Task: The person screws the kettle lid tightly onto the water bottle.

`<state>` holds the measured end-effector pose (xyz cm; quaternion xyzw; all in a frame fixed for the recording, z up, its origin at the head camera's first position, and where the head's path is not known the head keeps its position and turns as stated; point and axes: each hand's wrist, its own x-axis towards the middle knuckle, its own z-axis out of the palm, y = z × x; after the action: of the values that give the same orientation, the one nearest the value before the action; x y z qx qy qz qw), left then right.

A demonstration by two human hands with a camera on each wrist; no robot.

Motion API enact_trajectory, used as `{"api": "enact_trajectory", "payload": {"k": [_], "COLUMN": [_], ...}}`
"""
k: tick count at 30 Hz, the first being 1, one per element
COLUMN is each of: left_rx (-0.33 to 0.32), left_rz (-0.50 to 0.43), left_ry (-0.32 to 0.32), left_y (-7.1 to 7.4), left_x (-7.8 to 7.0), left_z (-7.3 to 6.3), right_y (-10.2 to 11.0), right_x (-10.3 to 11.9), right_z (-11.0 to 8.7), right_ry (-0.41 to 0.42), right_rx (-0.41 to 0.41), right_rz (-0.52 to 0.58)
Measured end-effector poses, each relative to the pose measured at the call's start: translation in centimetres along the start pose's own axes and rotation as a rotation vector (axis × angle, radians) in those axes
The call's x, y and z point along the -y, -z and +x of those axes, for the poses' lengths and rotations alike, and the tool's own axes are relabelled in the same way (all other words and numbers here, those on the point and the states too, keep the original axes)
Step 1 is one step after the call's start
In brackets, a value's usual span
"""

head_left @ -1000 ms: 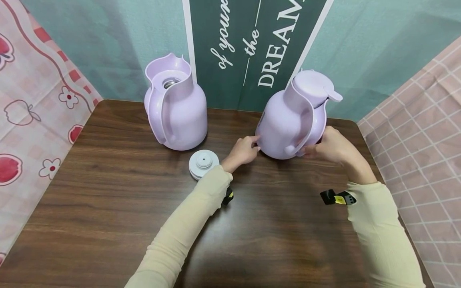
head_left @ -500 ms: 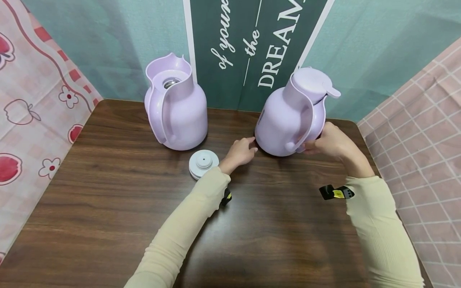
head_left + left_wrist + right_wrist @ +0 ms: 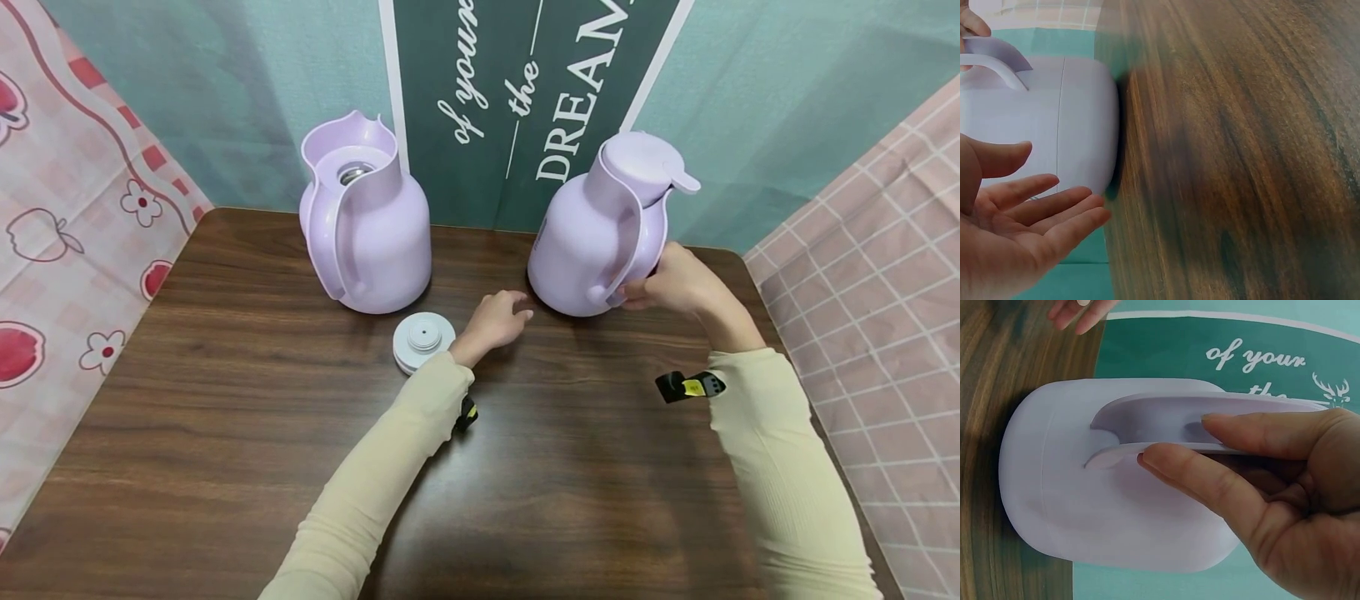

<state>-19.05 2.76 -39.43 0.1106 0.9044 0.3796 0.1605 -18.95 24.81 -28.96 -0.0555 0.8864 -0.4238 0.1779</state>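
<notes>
R hand (image 3: 678, 287) has the handle (image 3: 1147, 419) of the lidded jug (image 3: 577, 250) pinched, thumb on 1 side, fingers on the other; the grip's closed on that handle, low down; jug's near the table's back edge, R of centre, lid (image 3: 645, 158) on, looks upright w/ its base on the table (image 3: 562, 467); L hand (image 3: 498, 319) is loosely open, fingers apart, holding 0 things, just beside the base but not touching; 2nd jug (image 3: 390, 242) stands to the L, no lid, metal neck showing; white stopper (image 3: 423, 335) lies just in front of it, v. near the L sleeve (image 3: 420, 425). To do this well, I'd say: keep the pinch firm & the base flat, guide by small nudges, L palm ready as a guard vs. tipping; watch that L sleeve, might catch the stopper.
</notes>
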Motion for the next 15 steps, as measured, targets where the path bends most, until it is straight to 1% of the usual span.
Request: {"api": "enact_trajectory", "payload": {"k": [5, 11, 15], "left_rx": [-0.006, -0.012, 0.0], "left_rz": [0.018, 0.024, 0.021], "left_ry": [-0.01, -0.028, -0.037], "left_y": [-0.1, -0.4, -0.6], "left_x": [0.0, 0.2, 0.4], "left_z": [-0.3, -0.8, -1.2], "right_y": [0.0, -0.1, -0.1], "right_x": [0.0, 0.3, 0.3], "right_z": [0.5, 0.9, 1.0], "right_ry": [-0.003, -0.001, -0.003], "right_rx": [-0.003, -0.008, -0.008], "right_rz": [0.048, 0.041, 0.047]}}
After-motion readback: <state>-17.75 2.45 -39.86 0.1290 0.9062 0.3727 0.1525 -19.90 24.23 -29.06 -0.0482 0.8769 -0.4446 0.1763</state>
